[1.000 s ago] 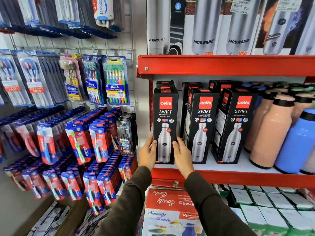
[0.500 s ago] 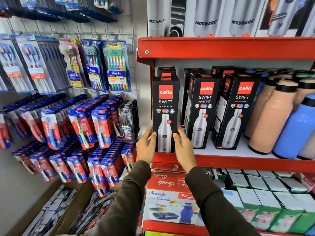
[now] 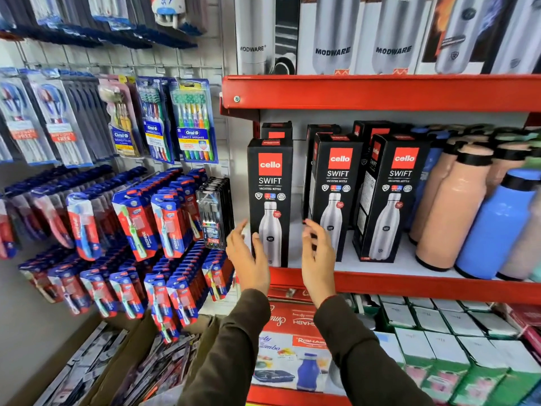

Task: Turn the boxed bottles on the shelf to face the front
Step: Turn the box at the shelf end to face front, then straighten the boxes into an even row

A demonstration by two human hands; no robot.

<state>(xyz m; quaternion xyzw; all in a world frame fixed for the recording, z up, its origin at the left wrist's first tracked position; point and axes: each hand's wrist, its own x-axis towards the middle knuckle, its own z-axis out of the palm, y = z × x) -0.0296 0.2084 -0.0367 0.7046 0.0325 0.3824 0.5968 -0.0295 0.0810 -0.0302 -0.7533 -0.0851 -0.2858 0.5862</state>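
Note:
Three black "cello SWIFT" bottle boxes stand in the front row of the red-edged shelf point(image 3: 409, 284). The left box point(image 3: 270, 197) shows its printed front squarely. The middle box point(image 3: 336, 194) and the right box point(image 3: 393, 197) are turned slightly, so a side panel shows. More black boxes stand behind them. My left hand point(image 3: 246, 256) is open at the lower left of the left box, its thumb overlapping the box front. My right hand point(image 3: 317, 259) is open to that box's right, in front of the middle box, holding nothing.
Loose peach bottles point(image 3: 450, 206) and a blue bottle point(image 3: 497, 227) crowd the shelf's right end. MODWARE boxes point(image 3: 332, 33) fill the shelf above. Toothbrush packs point(image 3: 164, 224) hang on the wall to the left. White and red boxes point(image 3: 292, 347) sit on the shelf below.
Both hands have let go of the left box and spread open beside it. The box stands on the shelf front.

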